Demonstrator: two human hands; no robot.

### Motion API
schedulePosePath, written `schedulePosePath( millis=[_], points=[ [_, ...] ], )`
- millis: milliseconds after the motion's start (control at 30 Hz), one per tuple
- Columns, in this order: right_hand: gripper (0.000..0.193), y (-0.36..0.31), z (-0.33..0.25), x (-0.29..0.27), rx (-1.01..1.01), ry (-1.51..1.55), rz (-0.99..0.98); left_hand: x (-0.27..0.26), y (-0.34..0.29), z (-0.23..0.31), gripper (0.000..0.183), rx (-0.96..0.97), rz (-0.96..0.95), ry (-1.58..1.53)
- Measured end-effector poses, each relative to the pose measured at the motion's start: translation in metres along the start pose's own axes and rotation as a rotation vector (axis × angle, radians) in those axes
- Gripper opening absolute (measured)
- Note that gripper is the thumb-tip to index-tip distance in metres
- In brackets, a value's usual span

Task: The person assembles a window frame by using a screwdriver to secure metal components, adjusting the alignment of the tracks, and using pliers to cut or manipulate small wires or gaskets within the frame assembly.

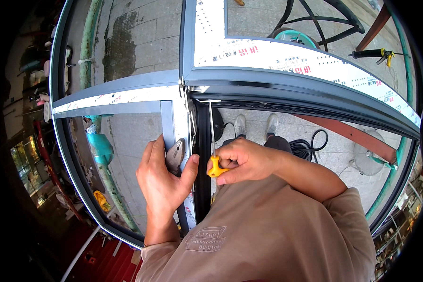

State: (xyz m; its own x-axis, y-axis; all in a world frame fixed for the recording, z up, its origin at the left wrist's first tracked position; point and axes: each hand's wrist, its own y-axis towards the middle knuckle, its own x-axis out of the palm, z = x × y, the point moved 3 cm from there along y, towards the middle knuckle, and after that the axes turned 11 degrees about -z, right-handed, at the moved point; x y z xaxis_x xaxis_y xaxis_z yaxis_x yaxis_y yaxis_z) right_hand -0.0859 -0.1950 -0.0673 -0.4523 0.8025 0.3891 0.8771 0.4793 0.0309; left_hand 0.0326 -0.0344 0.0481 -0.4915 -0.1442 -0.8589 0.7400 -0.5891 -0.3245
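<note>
My right hand (239, 160) is closed around the yellow handle of a T-handle driver (215, 168). Its long, thin metal shaft points away from me, with its end at the dark inner channel near the hinge hardware (189, 88). My left hand (164, 176) straddles the upright bar of the grey window frame (180, 123), fingers on the left side and thumb on the right. Between that thumb and forefinger, a pair of pliers (176, 156) lies on the bar, its lower end partly hidden by the hand. White printed protective film covers parts of the frame.
Beyond the frame are a black metal stand (315, 19) and a caulking gun (373, 54). A coiled black hose (310, 148) lies on the paving near my feet, by a reddish-brown beam (348, 136). Green-painted pipes (90, 42) run beneath the frame.
</note>
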Motion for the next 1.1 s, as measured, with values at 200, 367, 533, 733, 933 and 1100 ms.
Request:
schedulePosePath(
  millis=[200,367,533,733,933,1100],
  points=[
    [0.033,0.003,-0.015,0.004,0.112,-0.264,0.073,0.000,0.000,-0.001,0.065,0.035,0.011,0.008],
    [0.035,0.005,-0.062,0.020,0.450,-0.473,0.164,0.000,0.000,-0.001,0.068,-0.006,-0.009,0.017],
    [0.037,0.003,-0.068,0.030,0.485,-0.648,0.234,0.001,-0.002,-0.002,0.068,-0.007,0.005,0.024],
    [0.040,0.007,-0.068,0.032,0.444,-0.608,0.228,0.004,-0.002,-0.003,0.058,0.017,0.043,-0.005],
    [0.040,0.000,-0.038,0.014,0.294,-0.184,0.051,0.003,-0.003,0.001,0.064,-0.029,0.018,0.006],
    [0.030,0.000,-0.017,0.009,0.100,0.056,-0.041,0.004,-0.003,0.000,0.064,0.004,0.032,0.033]
  ],
)
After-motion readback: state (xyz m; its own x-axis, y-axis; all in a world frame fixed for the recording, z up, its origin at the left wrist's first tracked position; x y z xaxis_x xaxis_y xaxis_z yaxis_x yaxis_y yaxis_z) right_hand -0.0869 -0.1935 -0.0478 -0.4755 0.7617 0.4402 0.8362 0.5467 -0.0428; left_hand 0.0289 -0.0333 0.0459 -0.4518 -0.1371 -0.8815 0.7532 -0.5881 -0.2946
